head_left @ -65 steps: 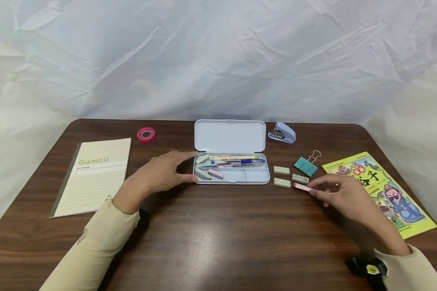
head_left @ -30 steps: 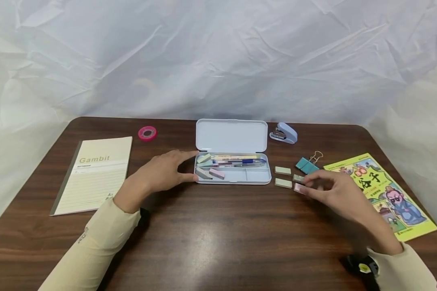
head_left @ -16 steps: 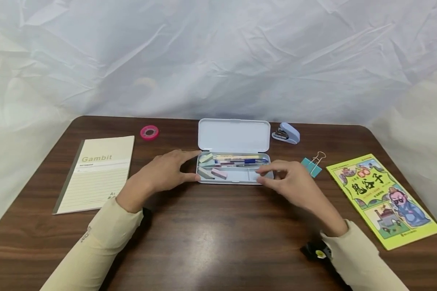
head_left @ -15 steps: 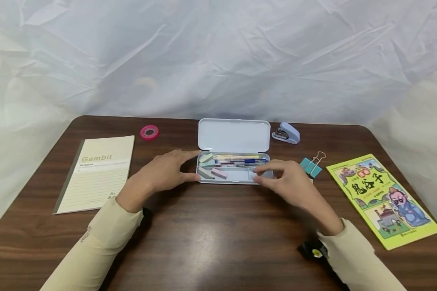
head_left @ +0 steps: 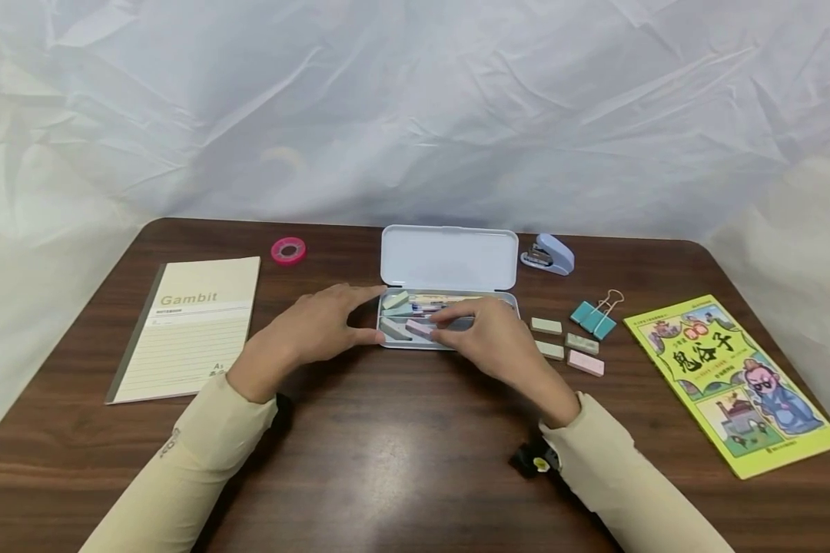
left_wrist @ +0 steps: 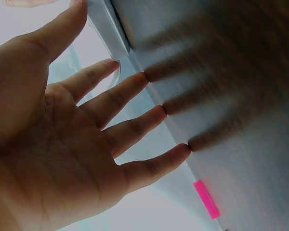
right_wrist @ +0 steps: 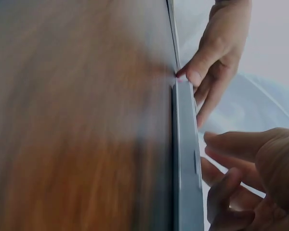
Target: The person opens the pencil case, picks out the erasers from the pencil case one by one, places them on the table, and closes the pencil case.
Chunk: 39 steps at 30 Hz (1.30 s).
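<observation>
Dark wood-grain table point(head_left: 401, 453) sat in front of a crumpled white sheet backdrop.

Open pale-blue plastic pencil case point(head_left: 448, 261) stood mid-table, lid flipped up and back. Small pink block eraser point(head_left: 418, 329) lay in the case's front left compartment, beside a grey wedge eraser point(head_left: 392, 330); a pale green eraser point(head_left: 396, 299) sat behind them, pens further back.

Right hand point(head_left: 484, 338) was over the case, fingertips on or at the pink eraser. Fingers curled toward it, but whether the grip was pinching it or had let go I couldn't tell; the right wrist view was blurred.

Left hand point(head_left: 311, 326) had its grip spread, straight fingers and thumb braced against the case's left end wall; the left wrist view showed the same, with fingertips point(left_wrist: 154, 113) on the table.

Handling, as a judgement: the eraser should be light, slightly rubbery and grippy, not fragile. Best pinched across its long sides. The case looked light and apt to slide, hence the bracing.

Right of the case were two more pale green erasers, a grey-green one and a pink one point(head_left: 585, 362), all on the table. Beyond them lay teal binder clips point(head_left: 593, 319), a light-blue stapler point(head_left: 548, 254) and a yellow-green illustrated booklet point(head_left: 733, 376). On the left were a cream "Gambit" notebook point(head_left: 188, 326) and a pink tape roll point(head_left: 288, 250).
</observation>
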{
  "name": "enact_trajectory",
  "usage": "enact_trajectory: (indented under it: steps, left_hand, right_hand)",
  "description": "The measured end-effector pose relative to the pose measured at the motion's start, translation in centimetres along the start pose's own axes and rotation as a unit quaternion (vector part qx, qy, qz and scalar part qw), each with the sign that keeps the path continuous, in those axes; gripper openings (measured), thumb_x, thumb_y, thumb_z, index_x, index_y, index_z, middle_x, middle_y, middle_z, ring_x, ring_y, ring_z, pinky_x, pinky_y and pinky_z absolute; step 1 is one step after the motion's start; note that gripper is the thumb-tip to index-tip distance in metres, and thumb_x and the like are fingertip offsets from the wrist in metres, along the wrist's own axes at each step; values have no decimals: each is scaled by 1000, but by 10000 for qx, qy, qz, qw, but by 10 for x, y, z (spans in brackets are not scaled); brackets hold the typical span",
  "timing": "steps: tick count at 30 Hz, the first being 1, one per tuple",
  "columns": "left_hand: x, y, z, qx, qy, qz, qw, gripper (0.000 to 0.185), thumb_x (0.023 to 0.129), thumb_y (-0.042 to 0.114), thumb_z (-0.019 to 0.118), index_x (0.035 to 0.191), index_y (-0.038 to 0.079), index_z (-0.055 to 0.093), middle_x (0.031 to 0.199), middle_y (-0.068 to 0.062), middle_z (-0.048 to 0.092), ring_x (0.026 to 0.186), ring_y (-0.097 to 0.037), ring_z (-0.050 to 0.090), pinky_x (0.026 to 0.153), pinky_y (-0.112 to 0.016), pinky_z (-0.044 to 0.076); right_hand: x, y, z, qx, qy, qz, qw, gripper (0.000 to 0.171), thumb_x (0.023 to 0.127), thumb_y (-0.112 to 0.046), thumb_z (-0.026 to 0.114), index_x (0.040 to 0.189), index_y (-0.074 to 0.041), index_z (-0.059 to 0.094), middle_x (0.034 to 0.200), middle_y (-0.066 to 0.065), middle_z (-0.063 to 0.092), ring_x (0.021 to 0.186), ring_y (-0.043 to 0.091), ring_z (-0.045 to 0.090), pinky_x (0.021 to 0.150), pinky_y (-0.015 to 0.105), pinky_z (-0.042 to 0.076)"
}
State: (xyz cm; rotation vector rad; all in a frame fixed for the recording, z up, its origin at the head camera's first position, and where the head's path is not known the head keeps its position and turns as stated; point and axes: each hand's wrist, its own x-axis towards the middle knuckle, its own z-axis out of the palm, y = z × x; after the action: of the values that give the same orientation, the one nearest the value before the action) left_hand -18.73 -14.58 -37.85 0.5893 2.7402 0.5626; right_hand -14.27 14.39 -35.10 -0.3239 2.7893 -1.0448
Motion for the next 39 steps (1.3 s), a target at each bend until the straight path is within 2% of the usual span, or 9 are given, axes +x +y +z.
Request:
enact_trajectory:
  steps: [4,8,14,19,22,29,33,39]
  left_hand:
    - [3,-5,4,22,94,89,9999,88,101,67,81,177,39,45,178,-2,55,171,-41,44,131,-77,40]
    - [2,-6,4,110,184,257,9994,86,102,67,79,176,38,46,175,-6,58,166,-40,50,125,-77,46]
    - [-8,8,-7,104,163,235,9995,83,104,62,79,175,33,48,174,-9,59,165,-43,51,125,-77,46]
    - [-23,33,-23,18,-19,106,9999,78,108,51,79,176,27,48,175,-12,57,167,-44,49,130,-76,43]
    - [-24,36,-24,24,-39,64,10000,78,109,49,79,176,25,48,175,-12,57,167,-44,49,131,-75,43]
    - [-24,36,-24,58,-44,43,10000,78,109,48,79,177,25,47,175,-13,57,168,-45,47,131,-76,42]
    - [-23,36,-23,8,-46,31,10000,78,109,48,79,177,26,47,176,-12,56,169,-46,45,132,-76,40]
    - [-19,28,-20,35,-26,85,10000,80,107,52,80,176,28,48,175,-12,57,168,-47,45,130,-78,41]
  right_hand:
    - [2,-5,4,-34,-33,81,10000,17,103,-26,88,119,-27,93,137,9,84,52,8,22,50,25,23]
    - [4,-8,7,-29,-31,77,10000,16,103,-26,88,118,-28,93,137,8,85,51,7,24,49,25,23]
    - [3,-9,10,-171,0,81,9998,17,103,-25,86,118,-26,93,135,6,85,50,7,29,48,25,24]
    - [1,-8,13,-301,166,-181,9992,16,102,-22,84,115,-22,93,130,6,86,52,9,40,49,26,28]
    - [1,-5,14,-329,281,-293,9986,15,101,-21,83,113,-21,93,125,5,86,61,12,49,54,28,35]
    - [1,4,10,125,235,-471,9985,17,100,-14,76,111,-15,89,106,6,81,63,12,46,63,28,40]
    - [-2,9,4,365,222,-628,9971,17,100,-10,74,111,-13,86,95,6,74,68,14,52,68,28,44]
    - [-13,17,-7,532,343,-767,9950,16,101,-6,73,112,-10,85,93,6,69,74,16,56,68,27,44]
